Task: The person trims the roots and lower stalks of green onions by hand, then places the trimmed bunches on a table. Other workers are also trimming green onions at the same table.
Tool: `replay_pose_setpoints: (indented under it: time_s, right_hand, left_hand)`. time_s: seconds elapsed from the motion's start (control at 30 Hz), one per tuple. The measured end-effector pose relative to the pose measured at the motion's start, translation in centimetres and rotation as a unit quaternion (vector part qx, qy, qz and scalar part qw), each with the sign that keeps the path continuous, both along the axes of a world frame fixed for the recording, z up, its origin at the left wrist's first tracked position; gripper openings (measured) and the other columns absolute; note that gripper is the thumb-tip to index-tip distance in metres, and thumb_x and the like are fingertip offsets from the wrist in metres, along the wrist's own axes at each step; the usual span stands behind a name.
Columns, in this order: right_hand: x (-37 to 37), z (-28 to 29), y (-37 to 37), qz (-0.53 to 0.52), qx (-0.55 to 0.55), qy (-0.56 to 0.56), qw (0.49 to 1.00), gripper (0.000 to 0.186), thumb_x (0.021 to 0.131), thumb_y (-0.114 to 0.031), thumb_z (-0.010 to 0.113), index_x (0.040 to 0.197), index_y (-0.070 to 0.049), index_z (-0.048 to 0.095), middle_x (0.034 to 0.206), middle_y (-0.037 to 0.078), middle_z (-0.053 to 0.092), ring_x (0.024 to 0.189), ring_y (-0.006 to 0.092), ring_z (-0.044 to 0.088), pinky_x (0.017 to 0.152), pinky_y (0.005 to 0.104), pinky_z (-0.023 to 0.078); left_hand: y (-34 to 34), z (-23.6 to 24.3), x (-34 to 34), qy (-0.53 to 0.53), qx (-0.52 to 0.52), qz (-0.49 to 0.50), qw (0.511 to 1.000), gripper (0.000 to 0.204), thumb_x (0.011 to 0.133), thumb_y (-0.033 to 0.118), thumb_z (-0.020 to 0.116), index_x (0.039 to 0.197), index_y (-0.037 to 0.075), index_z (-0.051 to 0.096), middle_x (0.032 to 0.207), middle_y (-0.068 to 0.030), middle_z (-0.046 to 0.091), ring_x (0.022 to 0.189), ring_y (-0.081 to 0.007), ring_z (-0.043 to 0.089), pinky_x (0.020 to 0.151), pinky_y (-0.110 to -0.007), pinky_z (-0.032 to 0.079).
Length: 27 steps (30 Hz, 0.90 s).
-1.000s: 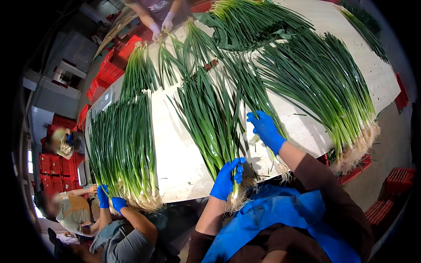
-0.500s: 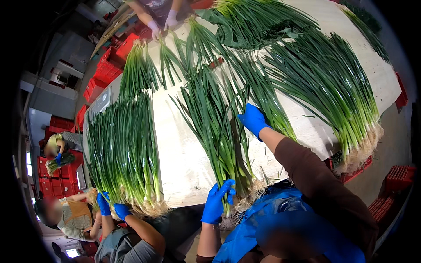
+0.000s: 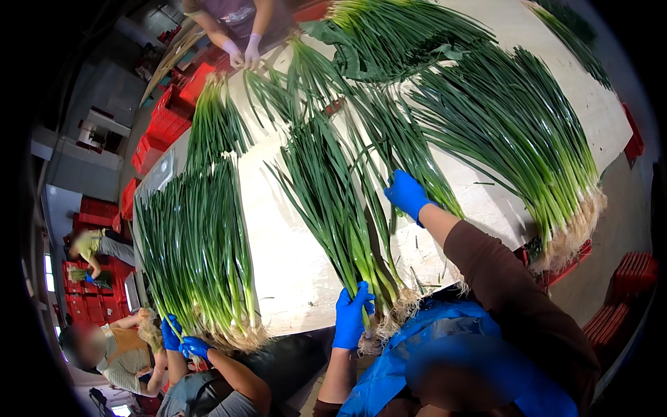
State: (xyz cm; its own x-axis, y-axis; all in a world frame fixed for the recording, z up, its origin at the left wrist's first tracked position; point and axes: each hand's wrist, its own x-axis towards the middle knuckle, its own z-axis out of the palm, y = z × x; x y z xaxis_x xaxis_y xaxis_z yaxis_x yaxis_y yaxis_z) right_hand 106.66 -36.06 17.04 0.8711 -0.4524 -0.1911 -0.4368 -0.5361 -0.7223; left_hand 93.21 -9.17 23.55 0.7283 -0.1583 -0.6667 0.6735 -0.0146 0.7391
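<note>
Middle bundle of green onions [image 3: 323, 187]: here it is at the clock's centre, flat on the pale table [image 3: 278, 278], leaf tips towards 12, whiskery roots down at 5.
Left hand [image 3: 353, 320]: blue-gloved, down at 6, fingers wrapped round a pale stalk at the bundle's lower left edge!
Right hand [image 3: 408, 194]: out at 3, blue glove too, fingers curled in against the leaves; whether they grip one, I cannot tell.
Slimmer bunch [image 3: 427, 170]: right beside that hand, slanting from 1 to 3.
Other onions: a broad row [image 3: 198, 236] between 8 and 9, a big heap [image 3: 521, 132] at 2.
Co-workers: blue gloves [image 3: 194, 346] at the row's root end, between 7 and 8; pale gloves [image 3: 253, 52] at 11.
Red crates [image 3: 167, 121]: clustered beyond the table at 10.
</note>
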Motion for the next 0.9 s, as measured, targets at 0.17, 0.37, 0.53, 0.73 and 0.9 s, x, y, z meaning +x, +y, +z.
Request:
replay_pose_setpoints:
  time_s: [0.17,0.37,0.53,0.73,0.9]
  right_hand:
    - [1.4,-0.7,1.8,-0.004,-0.06,0.047,0.997,0.026,0.074,-0.01,0.065,0.098,-0.001,0.057,0.099,0.022,0.062,0.093,0.0405,0.061,0.079,0.0437,0.05]
    - [0.5,-0.7,1.1,-0.018,0.002,0.044,0.999,0.023,0.075,-0.011,0.062,0.093,0.0,0.056,0.096,0.026,0.061,0.093,0.0438,0.059,0.078,0.0472,0.049]
    - [-2.4,-3.2,-2.1,0.062,0.379,0.136,0.913,0.029,0.068,-0.018,0.066,0.091,-0.002,0.063,0.068,0.006,0.052,0.057,0.0154,0.044,0.05,0.0305,0.035]
    - [-7.4,5.4,-2.6,0.026,0.553,-0.032,0.832,0.029,0.071,-0.003,0.063,0.1,-0.003,0.065,0.085,0.001,0.064,0.072,0.0101,0.053,0.064,0.0242,0.043]
    - [-10.2,11.9,-6.1,0.1,0.525,-0.094,0.84,0.033,0.073,-0.005,0.065,0.106,-0.001,0.063,0.093,0.004,0.066,0.076,0.0096,0.055,0.073,0.0225,0.045]
  left_hand:
    - [-0.6,0.6,-0.2,-0.012,0.005,0.001,1.0,0.023,0.087,0.02,0.065,0.101,0.003,0.058,0.073,-0.0062,0.061,0.057,-0.0114,0.055,0.052,-0.025,0.044]
    - [0.4,2.3,-0.6,-0.01,-0.014,0.0,1.0,0.024,0.088,0.019,0.063,0.105,0.002,0.06,0.074,-0.0055,0.06,0.058,-0.0109,0.053,0.053,-0.024,0.043]
    - [2.9,2.1,-2.2,-0.02,-0.035,-0.026,0.999,0.026,0.089,0.017,0.06,0.11,0.001,0.059,0.077,-0.0061,0.061,0.06,-0.0108,0.054,0.053,-0.024,0.044]
    - [5.9,1.1,-5.3,-0.051,0.005,-0.042,0.998,0.028,0.091,0.012,0.057,0.115,-0.002,0.054,0.09,-0.0098,0.063,0.066,-0.012,0.058,0.055,-0.025,0.048]
    - [5.4,2.0,-5.7,-0.103,0.012,-0.016,0.994,0.026,0.091,0.011,0.055,0.114,-0.001,0.055,0.084,-0.0101,0.063,0.064,-0.0136,0.058,0.055,-0.025,0.047]
